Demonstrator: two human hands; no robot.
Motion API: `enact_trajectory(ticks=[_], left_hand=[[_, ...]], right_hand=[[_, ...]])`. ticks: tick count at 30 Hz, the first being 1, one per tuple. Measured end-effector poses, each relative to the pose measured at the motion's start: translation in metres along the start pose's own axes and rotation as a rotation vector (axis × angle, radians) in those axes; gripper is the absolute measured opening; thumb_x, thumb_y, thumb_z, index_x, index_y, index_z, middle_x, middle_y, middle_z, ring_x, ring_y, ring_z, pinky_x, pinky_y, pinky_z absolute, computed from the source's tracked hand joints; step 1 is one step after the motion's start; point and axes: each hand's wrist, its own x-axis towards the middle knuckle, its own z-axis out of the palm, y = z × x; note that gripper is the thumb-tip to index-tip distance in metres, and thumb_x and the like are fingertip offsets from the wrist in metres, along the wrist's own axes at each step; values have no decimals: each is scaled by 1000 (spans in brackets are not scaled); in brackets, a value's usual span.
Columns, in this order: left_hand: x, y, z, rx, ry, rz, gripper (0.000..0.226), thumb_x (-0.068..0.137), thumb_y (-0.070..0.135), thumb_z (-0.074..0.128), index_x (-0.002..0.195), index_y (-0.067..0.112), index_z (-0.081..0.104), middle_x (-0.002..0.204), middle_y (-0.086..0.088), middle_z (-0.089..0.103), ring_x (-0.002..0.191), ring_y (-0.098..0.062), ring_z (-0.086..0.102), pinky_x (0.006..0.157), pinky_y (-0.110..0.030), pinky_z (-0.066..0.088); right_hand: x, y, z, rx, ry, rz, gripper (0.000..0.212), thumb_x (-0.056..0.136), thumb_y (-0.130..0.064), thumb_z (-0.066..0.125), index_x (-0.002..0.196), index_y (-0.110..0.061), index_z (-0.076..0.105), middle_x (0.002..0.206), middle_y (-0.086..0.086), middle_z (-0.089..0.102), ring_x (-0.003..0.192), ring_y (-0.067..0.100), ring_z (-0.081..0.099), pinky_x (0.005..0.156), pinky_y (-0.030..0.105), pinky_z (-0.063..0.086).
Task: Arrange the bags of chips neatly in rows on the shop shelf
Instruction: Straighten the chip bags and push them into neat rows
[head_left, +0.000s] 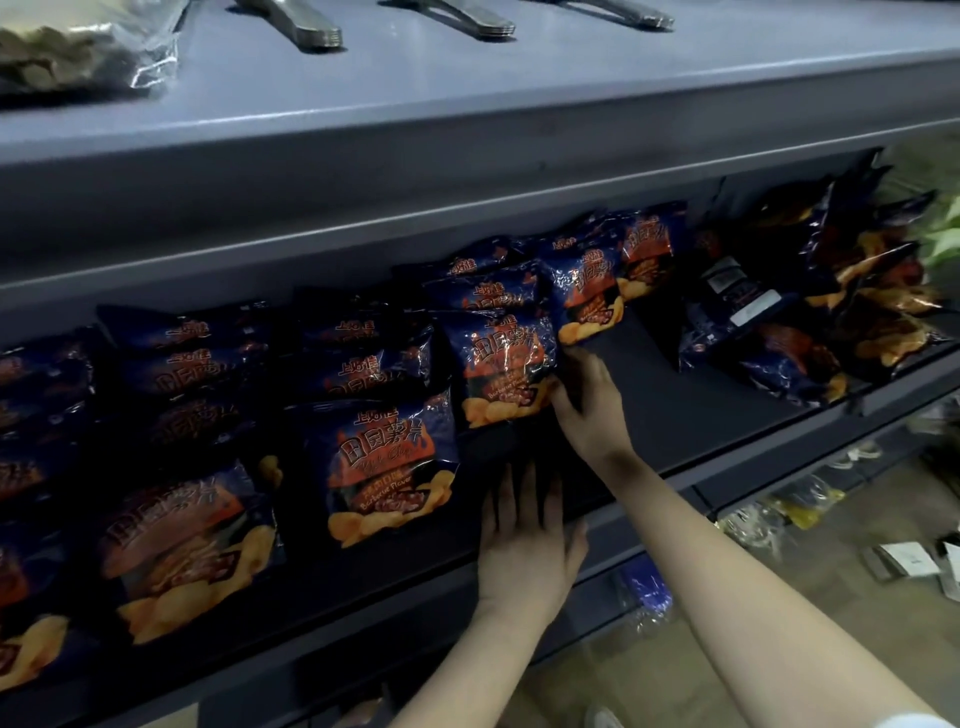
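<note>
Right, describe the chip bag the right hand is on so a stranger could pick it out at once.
Look at the dark shelf under the grey ledge, lined with rows of blue chip bags. In the row beside the bare middle gap, take the front bag. It alone has the right hand gripping its lower right edge.

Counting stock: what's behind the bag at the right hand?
Behind the bag at the right hand, more bags overlap, only their tops showing; their lower parts are hidden.
</note>
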Motion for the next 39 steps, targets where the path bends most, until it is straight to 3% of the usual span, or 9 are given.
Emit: enact_trajectory(ticks=[4,9,15,23,26,29,32,36,39], left_hand=[[0,-1,4,13,56,9,52,85,46,42,119,11,61,124,-15,61,114,-33,57,90,-44,48],[0,0,6,21,59,3,51,84,46,43,118,14,62,126,-14,59,115,-32,56,91,-43,47],[0,1,7,7,20,-27,51,83,48,43,118,16,63,131,-11,57,118,-30,55,94,-43,46],[12,15,-4,-80,125,-93,39,85,41,44,112,21,65,126,-3,60,108,-29,59,90,-44,47],[34,33,-10,-134,185,-112,37,88,37,42,113,19,63,124,-4,60,107,-27,57,87,-41,48],[62,58,-15,-225,220,-130,36,91,35,40,115,17,61,122,-4,60,107,-27,57,88,-41,48],[90,87,-15,-304,228,-136,36,92,34,39,118,18,57,118,-3,61,106,-26,57,90,-38,46],[127,124,-9,-404,259,-123,39,91,37,38,122,19,53,125,-2,58,112,-23,55,93,-36,43],[154,156,-6,-435,344,-54,37,89,32,45,121,17,52,127,-4,55,115,-23,52,95,-38,43]], right_hand=[[0,2,2,-11,2,-24,42,90,-16,55,129,-1,46,120,17,52,113,30,51,86,14,30],[1,4,2,18,-4,-46,47,87,-23,51,129,-3,46,122,15,52,115,25,50,89,13,31],[1,7,1,123,17,-34,41,90,-11,57,129,-6,47,123,11,52,115,21,50,92,18,36],[4,5,-14,130,76,-182,43,87,-16,49,127,-1,45,122,13,47,109,4,40,90,-2,25],[16,9,-35,118,54,-283,38,91,-16,49,125,0,45,122,16,47,112,8,41,93,0,26],[36,13,-69,116,47,-372,37,89,-19,46,125,-9,42,122,15,46,117,23,45,99,18,36],[57,23,-109,90,98,-431,37,88,-14,46,123,-5,44,121,16,46,118,23,43,103,28,36],[79,49,-163,38,184,-472,34,89,-13,46,121,-3,47,122,19,47,118,22,43,103,29,38],[92,73,-203,7,211,-506,36,89,-11,46,122,3,48,123,21,48,120,21,44,99,14,37]])
